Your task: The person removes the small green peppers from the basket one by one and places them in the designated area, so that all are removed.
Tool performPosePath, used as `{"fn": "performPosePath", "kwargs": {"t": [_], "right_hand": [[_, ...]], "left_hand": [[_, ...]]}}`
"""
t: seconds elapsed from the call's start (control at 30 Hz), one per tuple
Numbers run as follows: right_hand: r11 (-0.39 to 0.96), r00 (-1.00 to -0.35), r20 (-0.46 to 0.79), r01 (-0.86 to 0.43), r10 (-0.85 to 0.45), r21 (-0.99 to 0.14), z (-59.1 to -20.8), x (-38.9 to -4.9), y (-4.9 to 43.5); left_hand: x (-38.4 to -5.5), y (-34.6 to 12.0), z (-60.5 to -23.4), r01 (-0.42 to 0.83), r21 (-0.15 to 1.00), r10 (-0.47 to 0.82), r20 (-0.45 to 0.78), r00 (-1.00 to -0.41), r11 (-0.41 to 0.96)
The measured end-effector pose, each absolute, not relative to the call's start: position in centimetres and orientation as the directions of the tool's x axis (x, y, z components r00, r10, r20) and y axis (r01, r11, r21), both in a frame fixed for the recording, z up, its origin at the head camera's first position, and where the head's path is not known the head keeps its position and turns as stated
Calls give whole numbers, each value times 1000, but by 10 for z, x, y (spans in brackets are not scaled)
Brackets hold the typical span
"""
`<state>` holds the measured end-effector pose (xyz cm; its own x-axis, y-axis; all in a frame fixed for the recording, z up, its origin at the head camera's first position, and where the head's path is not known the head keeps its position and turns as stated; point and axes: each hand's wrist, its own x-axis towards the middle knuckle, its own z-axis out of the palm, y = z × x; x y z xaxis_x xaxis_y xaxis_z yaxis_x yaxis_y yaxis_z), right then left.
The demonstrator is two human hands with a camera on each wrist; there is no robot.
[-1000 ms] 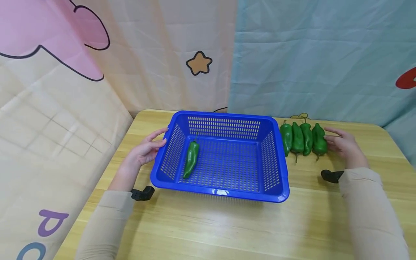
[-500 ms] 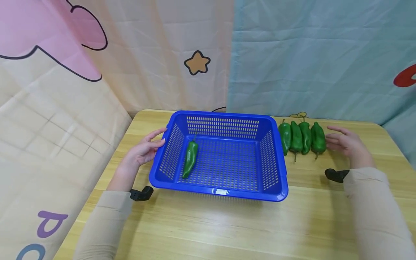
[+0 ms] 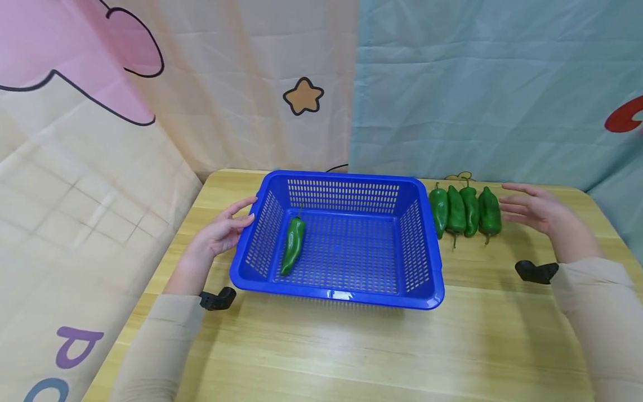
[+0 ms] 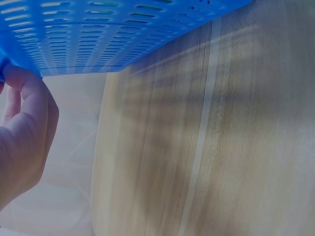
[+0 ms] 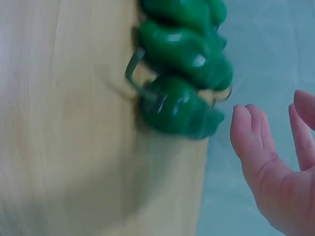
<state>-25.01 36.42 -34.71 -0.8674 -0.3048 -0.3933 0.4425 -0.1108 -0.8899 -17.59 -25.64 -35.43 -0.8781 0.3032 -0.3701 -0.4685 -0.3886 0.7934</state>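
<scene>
My left hand (image 3: 225, 231) holds the left rim of a blue slotted plastic basket (image 3: 301, 292) with its thumb and fingers; in the left wrist view the hand (image 4: 27, 115) grips the rim from outside. One green pepper (image 3: 293, 245) lies lengthwise inside, near the left wall. Right of the basket, several green peppers (image 3: 456, 209) lie side by side in a row on the table. My right hand (image 3: 540, 212) hovers just right of the rightmost pepper (image 3: 489, 212), fingers extended. The right wrist view shows that hand (image 5: 275, 172) apart from the nearest pepper (image 5: 177, 108), holding nothing.
Everything stands on a light wooden table (image 3: 321, 346). Printed cloths hang close behind its back edge and along the left side, one of them a pale blue curtain (image 3: 482, 84). A black camera mount (image 3: 536, 272) sticks out from the right wrist.
My right hand has drawn away from the rightmost pepper, a little to the right, with its fingers spreading. The left hand, basket and peppers have stayed in place; the head view shifts slightly.
</scene>
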Motion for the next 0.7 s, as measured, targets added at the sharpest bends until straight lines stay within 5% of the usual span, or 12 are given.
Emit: {"fn": "performPosePath", "kwargs": {"t": [0.7], "right_hand": [[-14, -852, -332, 368, -406, -930, -297, -233, 281]], "left_hand": [[-176, -256, -352, -468, 799, 303, -371, -878, -378]]}}
